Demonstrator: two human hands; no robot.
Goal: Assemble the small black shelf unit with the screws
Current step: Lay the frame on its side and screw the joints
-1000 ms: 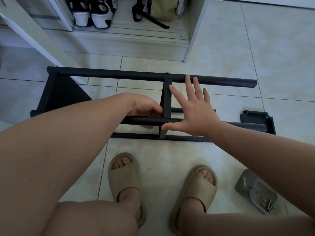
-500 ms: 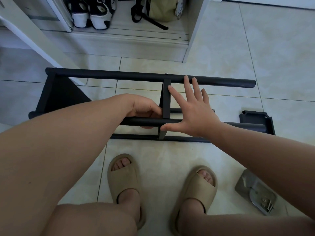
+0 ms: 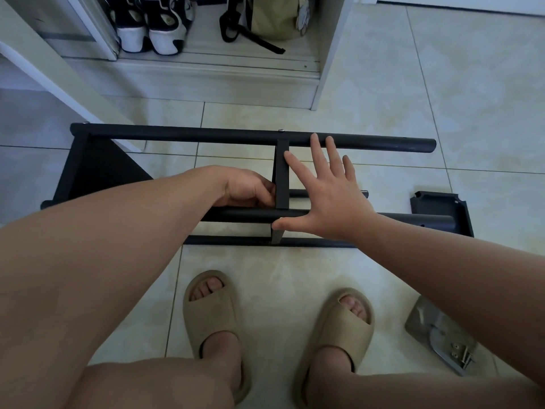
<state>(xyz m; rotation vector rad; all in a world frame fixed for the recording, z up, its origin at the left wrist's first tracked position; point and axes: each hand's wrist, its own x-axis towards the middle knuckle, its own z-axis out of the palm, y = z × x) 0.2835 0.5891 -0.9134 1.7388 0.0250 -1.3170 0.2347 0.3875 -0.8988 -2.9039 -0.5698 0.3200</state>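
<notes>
The black shelf frame [image 3: 182,136] lies on the tiled floor in front of me, with long round bars and a flat centre crosspiece [image 3: 282,175]. My left hand [image 3: 247,188] reaches in left of the crosspiece, fingers curled at its lower end near the middle bar [image 3: 241,215]; whatever it holds is hidden. My right hand [image 3: 330,193] lies flat with spread, straight fingers over the crosspiece's right side, thumb on the middle bar. A loose black side panel [image 3: 439,202] lies at the bars' right ends. Screws [image 3: 461,354] sit in a clear plastic bag [image 3: 424,320] at the lower right.
My feet in beige slides [image 3: 209,317] stand just in front of the frame. An open white cabinet [image 3: 330,54] at the back holds sneakers [image 3: 153,31] and a green bag [image 3: 274,16]. A white slanted board [image 3: 53,69] runs at the far left.
</notes>
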